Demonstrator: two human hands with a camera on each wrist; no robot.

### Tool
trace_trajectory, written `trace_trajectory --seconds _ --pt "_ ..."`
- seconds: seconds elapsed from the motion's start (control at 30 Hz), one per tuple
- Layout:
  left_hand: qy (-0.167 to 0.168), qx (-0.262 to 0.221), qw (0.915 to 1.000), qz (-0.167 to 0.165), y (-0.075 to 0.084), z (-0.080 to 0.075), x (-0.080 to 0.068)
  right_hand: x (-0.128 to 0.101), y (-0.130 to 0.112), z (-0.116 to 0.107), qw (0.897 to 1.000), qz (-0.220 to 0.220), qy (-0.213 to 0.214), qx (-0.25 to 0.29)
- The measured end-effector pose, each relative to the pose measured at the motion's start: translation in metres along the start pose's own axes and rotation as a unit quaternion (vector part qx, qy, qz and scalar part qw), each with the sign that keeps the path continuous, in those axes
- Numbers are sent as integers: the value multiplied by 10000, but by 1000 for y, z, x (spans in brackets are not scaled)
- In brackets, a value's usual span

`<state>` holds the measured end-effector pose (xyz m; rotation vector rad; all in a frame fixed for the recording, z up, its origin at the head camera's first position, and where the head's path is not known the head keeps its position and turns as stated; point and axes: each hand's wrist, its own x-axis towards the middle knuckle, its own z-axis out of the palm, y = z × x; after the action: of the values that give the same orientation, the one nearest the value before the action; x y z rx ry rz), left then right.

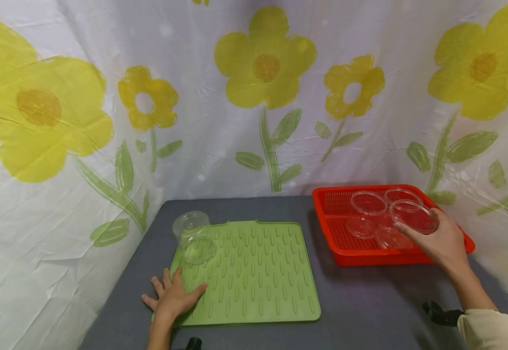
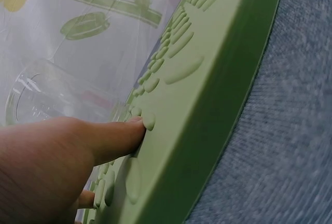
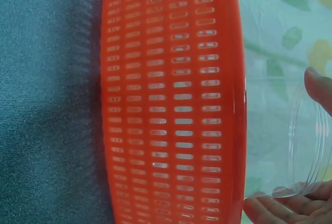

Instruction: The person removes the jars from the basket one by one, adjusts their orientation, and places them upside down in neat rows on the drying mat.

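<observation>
At the right, my right hand [image 1: 446, 243] grips a clear round plastic container [image 1: 413, 217] near its rim, thumb on one side and fingers on the other. The right wrist view shows this container standing above the rim of the red basket [image 3: 241, 99]; its lower part is behind the basket wall. Other clear containers [image 1: 369, 204] sit in the basket beside it. My left hand [image 1: 172, 295] rests with spread fingers at the left edge of a green ridged mat [image 1: 258, 277], its thumb [image 2: 116, 137] touching the surface. Another clear container [image 1: 197, 238] stands at the mat's far left corner, apart from this hand.
A dark grey tabletop [image 1: 345, 301] lies under the mat and basket. Behind it hangs a white curtain [image 1: 201, 160] printed with yellow flowers. Black straps or mounts [image 1: 442, 314] sit by the wrists.
</observation>
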<state>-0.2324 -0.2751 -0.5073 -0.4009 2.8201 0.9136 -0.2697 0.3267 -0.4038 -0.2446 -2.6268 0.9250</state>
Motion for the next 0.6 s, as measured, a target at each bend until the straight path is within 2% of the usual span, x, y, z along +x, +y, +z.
trace_trajectory --seconds 0.33,0.6 --pt "42 43 10000 -71 1 0 0 -5 -9 0 9995 -239 172 112" --pt "23 73 9998 -161 4 -2 -1 -7 -18 3 9974 -474 472 269"
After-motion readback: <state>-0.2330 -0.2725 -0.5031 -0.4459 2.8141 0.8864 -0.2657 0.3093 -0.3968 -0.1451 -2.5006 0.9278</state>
